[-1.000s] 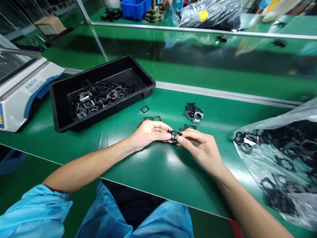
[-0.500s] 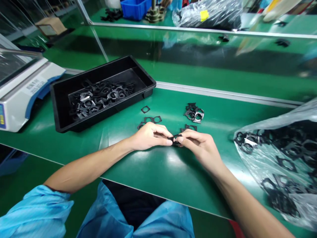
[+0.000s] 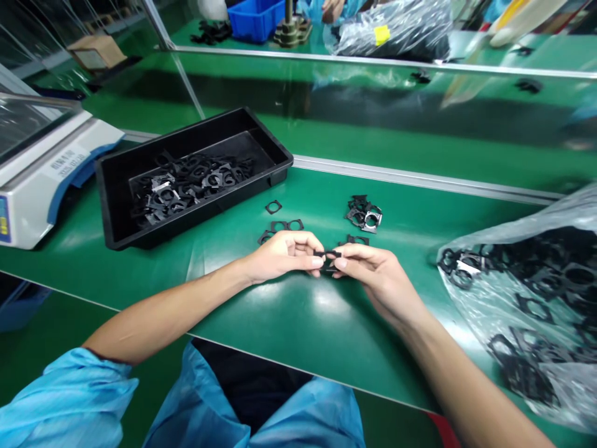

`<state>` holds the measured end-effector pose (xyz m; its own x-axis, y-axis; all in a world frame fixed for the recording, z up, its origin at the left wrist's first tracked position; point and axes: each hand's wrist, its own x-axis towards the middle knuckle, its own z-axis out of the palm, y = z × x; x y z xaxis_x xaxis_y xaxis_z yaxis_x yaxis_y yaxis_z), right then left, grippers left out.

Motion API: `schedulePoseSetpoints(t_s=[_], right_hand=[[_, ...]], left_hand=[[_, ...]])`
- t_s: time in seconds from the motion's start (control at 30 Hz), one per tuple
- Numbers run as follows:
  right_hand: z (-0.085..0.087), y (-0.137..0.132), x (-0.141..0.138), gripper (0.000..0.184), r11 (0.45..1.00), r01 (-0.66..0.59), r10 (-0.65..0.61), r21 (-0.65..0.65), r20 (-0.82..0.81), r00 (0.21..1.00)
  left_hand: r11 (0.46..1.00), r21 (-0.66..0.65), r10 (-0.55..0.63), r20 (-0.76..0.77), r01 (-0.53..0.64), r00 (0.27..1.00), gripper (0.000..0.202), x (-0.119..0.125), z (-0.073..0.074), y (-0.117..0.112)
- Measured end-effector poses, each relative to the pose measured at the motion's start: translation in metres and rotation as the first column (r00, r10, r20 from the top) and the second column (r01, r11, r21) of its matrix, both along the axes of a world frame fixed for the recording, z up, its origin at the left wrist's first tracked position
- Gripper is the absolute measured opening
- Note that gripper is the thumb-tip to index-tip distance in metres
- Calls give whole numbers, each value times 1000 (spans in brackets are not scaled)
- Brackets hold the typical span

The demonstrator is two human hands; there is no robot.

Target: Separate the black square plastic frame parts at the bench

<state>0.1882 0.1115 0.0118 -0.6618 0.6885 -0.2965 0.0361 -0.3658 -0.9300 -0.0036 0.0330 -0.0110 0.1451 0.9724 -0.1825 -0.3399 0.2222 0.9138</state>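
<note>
Between my two hands, just above the green tabletop (image 3: 298,323), is a small black plastic frame (image 3: 330,254). My left hand (image 3: 291,254) is closed, its thumb and fingers pinching the left side of the frame. The right side is gripped between the thumb and fingers of my right hand (image 3: 368,264). Fingertips cover much of the part. Beyond my left hand lie a few loose black frames (image 3: 295,225), with a single frame (image 3: 273,206) farther back. A small pile of black frames (image 3: 364,213) sits behind my right hand, and more frames (image 3: 358,240) lie close to its knuckles.
A black tray (image 3: 196,219) of similar parts stands at the back left, beside a white and blue scale (image 3: 60,168). On the right lies a clear plastic bag (image 3: 471,298) full of black frames. Behind the rail are a blue bin (image 3: 256,22) and another person's hand (image 3: 333,10).
The black frame has been tilted between my fingers and now shows more edge-on. My hands have barely shifted. Another person's hand at the back has moved right.
</note>
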Motion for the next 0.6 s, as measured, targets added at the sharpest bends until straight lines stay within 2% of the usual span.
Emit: schedulePoseSetpoints(t_s=[0.27, 0.43, 0.6], right_hand=[[2, 0, 0, 28, 996, 86, -86, -8, 28, 996], [4, -3, -2, 33, 994, 106, -107, 20, 35, 994], [5, -4, -2, 38, 990, 101, -108, 94, 76, 991]], left_hand=[[993, 36, 115, -14, -114, 993, 42, 2, -3, 1], [974, 84, 217, -100, -209, 971, 36, 4, -3, 0], [970, 116, 231, -145, -215, 962, 30, 7, -4, -2]])
